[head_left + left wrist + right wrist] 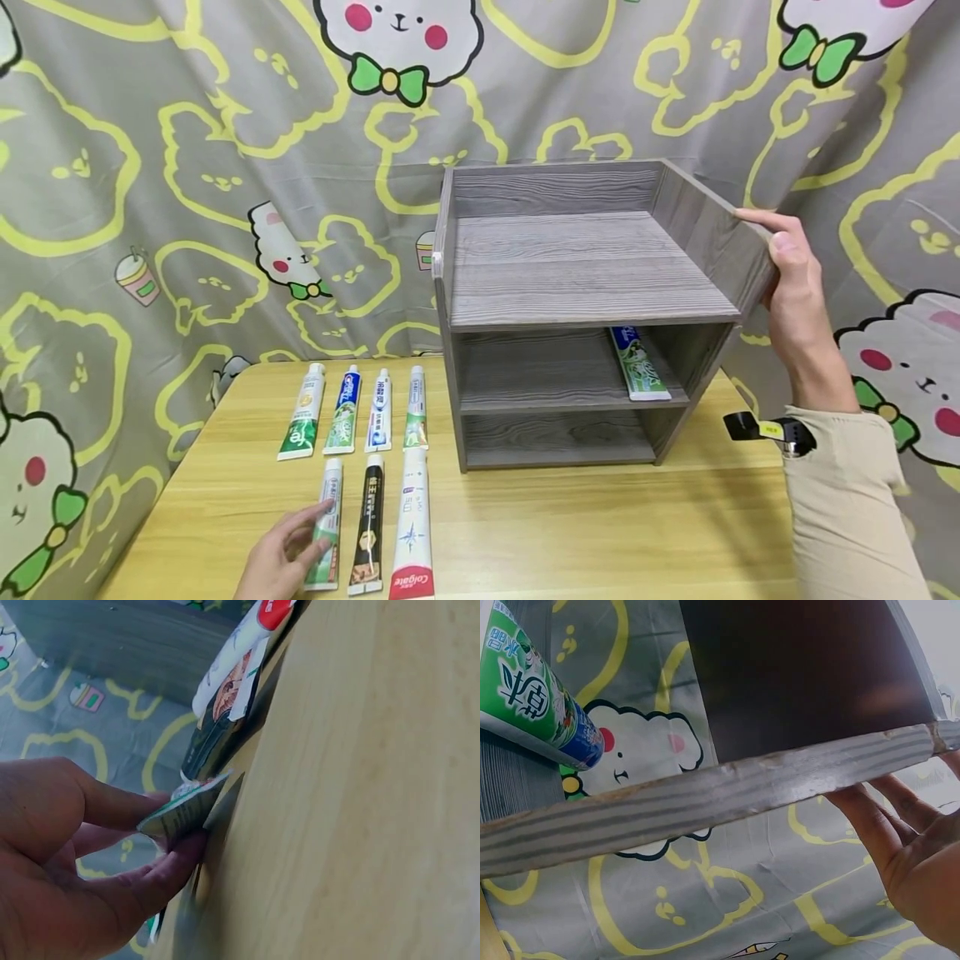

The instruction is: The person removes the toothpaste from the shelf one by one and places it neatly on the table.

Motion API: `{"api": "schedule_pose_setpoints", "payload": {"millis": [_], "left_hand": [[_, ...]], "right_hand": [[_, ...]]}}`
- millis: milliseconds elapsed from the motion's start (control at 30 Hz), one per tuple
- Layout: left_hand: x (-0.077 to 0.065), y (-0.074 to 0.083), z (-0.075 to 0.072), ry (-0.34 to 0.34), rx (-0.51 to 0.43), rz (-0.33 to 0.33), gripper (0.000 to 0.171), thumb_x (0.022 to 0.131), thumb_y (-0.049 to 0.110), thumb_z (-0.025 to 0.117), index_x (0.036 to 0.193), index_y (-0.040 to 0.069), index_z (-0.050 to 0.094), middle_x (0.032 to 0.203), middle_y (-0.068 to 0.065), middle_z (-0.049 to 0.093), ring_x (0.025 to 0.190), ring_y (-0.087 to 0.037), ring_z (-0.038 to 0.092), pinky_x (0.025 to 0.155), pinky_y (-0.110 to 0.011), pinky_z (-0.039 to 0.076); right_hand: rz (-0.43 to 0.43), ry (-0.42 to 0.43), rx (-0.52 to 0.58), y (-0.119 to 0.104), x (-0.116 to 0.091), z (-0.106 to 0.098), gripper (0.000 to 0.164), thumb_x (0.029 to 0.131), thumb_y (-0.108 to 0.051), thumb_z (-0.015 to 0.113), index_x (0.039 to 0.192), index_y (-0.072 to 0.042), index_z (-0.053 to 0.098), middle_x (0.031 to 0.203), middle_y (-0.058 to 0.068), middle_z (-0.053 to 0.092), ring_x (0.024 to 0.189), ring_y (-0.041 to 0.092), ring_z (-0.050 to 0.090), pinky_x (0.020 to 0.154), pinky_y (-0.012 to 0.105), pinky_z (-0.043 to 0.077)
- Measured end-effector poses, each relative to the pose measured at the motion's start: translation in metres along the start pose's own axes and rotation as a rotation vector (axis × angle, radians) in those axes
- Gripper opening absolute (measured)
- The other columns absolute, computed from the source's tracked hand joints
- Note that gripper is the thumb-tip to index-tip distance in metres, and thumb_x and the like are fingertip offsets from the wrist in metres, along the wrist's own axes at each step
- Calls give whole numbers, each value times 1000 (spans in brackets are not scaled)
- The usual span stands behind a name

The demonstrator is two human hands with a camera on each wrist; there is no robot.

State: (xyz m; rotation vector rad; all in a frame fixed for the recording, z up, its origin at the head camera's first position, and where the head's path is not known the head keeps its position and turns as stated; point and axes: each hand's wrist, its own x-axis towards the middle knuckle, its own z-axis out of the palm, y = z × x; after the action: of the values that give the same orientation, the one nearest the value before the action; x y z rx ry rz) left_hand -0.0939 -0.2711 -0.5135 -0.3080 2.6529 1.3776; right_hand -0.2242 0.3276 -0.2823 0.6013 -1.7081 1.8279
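My left hand [281, 550] pinches a green and white toothpaste tube [327, 525] at the front left of the table. In the left wrist view, its thumb and fingers are at the flat crimped end of the tube [184, 814]. Beside it lie a black toothpaste tube [369, 525] and a white and red Colgate tube [412, 533]. My right hand [793, 279] grips the upper front corner of the right side panel of a grey wooden shelf [592, 267]. A green and blue toothpaste tube [640, 367] leans inside the middle compartment, near its right wall.
Behind the front tubes stretches a back row: a green and white tube [302, 412], a blue and green tube [343, 412], a white and blue tube [380, 412] and a pale tube [416, 408]. A patterned curtain [300, 167] hangs behind the wooden table [585, 533].
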Motion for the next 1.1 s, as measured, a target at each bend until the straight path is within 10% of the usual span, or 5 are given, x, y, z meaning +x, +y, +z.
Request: {"api": "schedule_pose_setpoints", "payload": {"millis": [633,1100], "left_hand": [[4,-1,-6,24,110,42,54,90,-6,72,141,7,61,133,-16,55,108,-28,61,83,-41,60],[2,42,26,388,144,506,45,80,-16,75,118,8,74,120,-11,66,101,-28,64,75,-35,59]], "right_hand": [[-4,18,19,0,1,1,43,102,-22,44,138,-6,61,119,13,53,82,22,53,61,22,48],[-4,56,12,-2,0,4,43,101,-22,46,137,-3,61,118,15,54,81,22,54,60,22,48]]}}
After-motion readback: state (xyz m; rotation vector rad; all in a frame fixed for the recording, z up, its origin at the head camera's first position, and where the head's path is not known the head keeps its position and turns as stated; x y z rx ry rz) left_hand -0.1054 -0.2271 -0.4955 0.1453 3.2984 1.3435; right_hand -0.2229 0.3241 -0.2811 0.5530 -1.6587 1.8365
